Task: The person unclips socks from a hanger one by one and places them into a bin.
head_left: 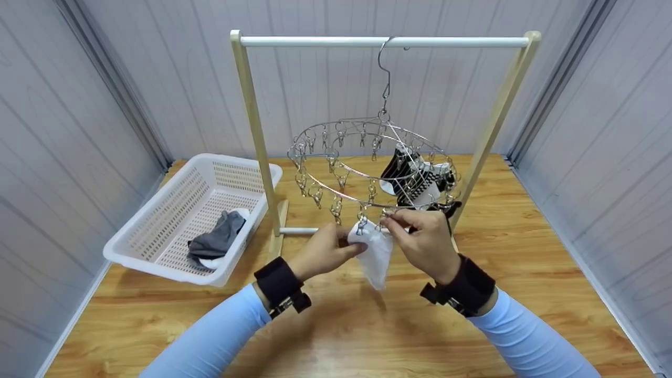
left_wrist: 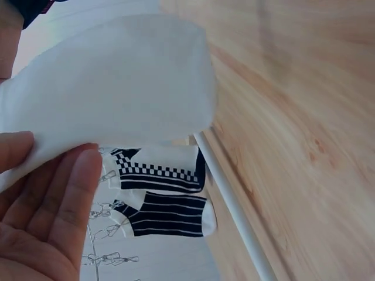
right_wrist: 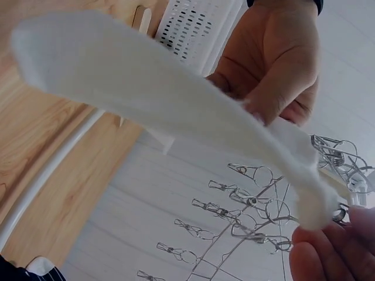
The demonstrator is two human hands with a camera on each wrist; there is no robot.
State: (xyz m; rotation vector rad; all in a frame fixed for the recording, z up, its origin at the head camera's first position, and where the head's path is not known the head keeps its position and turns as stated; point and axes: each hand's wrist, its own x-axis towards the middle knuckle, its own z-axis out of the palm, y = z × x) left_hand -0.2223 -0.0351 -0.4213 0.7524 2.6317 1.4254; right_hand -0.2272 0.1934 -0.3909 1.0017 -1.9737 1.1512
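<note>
Both hands' fingers (head_left: 336, 251) pinch a white sock (head_left: 375, 257) under the clip hanger (head_left: 367, 163); grey socks (head_left: 218, 239) lie in the white basket (head_left: 157, 220).

I can read no words, labels, brand marks, numbers or signs anywhere in my three views. The white sock (head_left: 376, 255) at the centre of my head view is plain, and the white basket (head_left: 152, 229) at the left carries no lettering. The two hanging socks (left_wrist: 164, 193) at the lower centre of my left wrist view show only checks and stripes.
</note>
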